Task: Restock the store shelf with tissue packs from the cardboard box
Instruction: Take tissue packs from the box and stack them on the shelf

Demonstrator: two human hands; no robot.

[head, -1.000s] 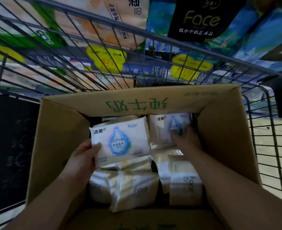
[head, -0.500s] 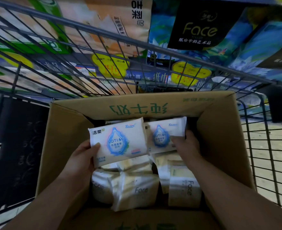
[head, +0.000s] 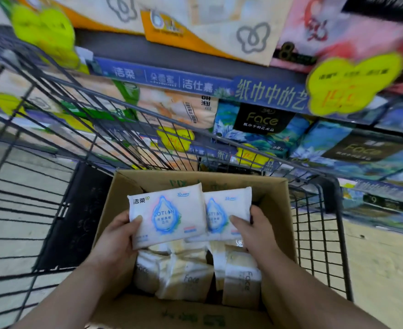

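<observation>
An open cardboard box [head: 278, 210] sits inside a wire shopping cart. My left hand [head: 117, 236] grips a white lotion tissue pack [head: 167, 217] with a blue drop on it. Beside it, my right hand [head: 252, 231] grips a second, matching tissue pack [head: 229, 210]. Both packs are held side by side above the box opening, the left one overlapping the right. Several cream Face tissue packs [head: 186, 279] lie in the box below.
The black wire cart [head: 314, 233] surrounds the box. Beyond its far rail stand store shelves [head: 195, 84] stocked with large tissue bundles, blue shelf strips and yellow price tags [head: 352, 84]. Pale floor shows at the left and right.
Both hands have lifted their packs up out of the box and brought them together. The view has tilted upward, showing more of the shelves.
</observation>
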